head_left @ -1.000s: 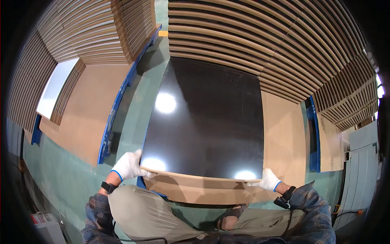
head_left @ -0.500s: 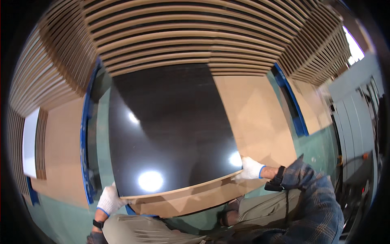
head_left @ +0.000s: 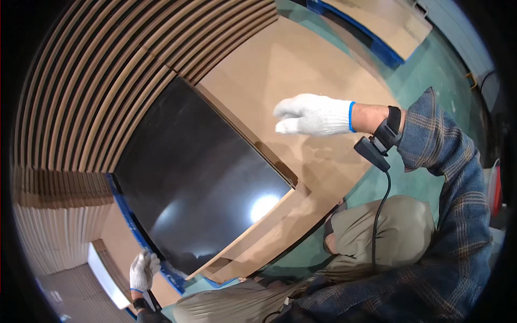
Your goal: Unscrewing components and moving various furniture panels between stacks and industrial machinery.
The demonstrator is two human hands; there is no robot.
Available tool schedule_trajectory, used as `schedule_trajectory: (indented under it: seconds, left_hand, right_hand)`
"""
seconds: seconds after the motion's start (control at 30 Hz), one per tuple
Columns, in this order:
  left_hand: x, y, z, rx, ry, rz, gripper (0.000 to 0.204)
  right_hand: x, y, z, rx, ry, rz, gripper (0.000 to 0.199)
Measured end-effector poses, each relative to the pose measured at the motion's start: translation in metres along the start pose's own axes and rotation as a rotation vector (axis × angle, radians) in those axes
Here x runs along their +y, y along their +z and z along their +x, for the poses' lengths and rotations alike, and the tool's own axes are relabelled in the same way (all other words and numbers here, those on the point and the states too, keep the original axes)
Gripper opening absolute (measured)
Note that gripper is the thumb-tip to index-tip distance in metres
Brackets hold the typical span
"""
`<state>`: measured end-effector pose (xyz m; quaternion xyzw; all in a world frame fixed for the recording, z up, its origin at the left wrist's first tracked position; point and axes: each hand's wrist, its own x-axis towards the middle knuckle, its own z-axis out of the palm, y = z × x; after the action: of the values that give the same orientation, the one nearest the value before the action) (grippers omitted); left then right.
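A large black glossy panel [head_left: 199, 177] with a light wood-coloured front edge lies flat on tan cardboard sheeting [head_left: 334, 102]. My right hand [head_left: 315, 114], in a white knit glove with a blue cuff, hovers over the bare cardboard to the right of the panel. Its fingers point left, the thumb stands apart, and nothing is in it. Beside the panel's near left corner is my left hand [head_left: 143, 271], gloved the same way. It is off the panel, its fingers loosely bent and apart, with nothing visible in them.
Behind the panel rises a stack of panels [head_left: 107, 91] with light edges and dark gaps. Blue pallet edges [head_left: 141, 231] show along the left. Another blue pallet [head_left: 371, 40] bears a tan board at upper right. A black cable [head_left: 381, 207] hangs from the device on my right wrist.
Both hands have let go of the black panel, which now rests lower on the cardboard. My right hand has risen away from its edge. The view has turned to the right.
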<state>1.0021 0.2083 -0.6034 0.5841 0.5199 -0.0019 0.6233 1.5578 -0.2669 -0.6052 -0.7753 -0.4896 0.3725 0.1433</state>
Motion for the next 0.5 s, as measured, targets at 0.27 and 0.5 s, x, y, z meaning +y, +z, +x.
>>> schedule_trajectory:
  seconds: [0.27, 0.5]
  left_hand:
    - [0.028, 0.072, 0.123, 0.217, -0.157, -0.086, 0.069]
    - [0.048, 0.108, 0.098, 0.294, -0.157, -0.18, 0.059]
  right_hand:
    - [-0.002, 0.116, 0.024, 0.154, -0.034, 0.641, 0.084]
    - [-0.017, 0.153, 0.033, 0.349, -0.121, 0.576, 0.092]
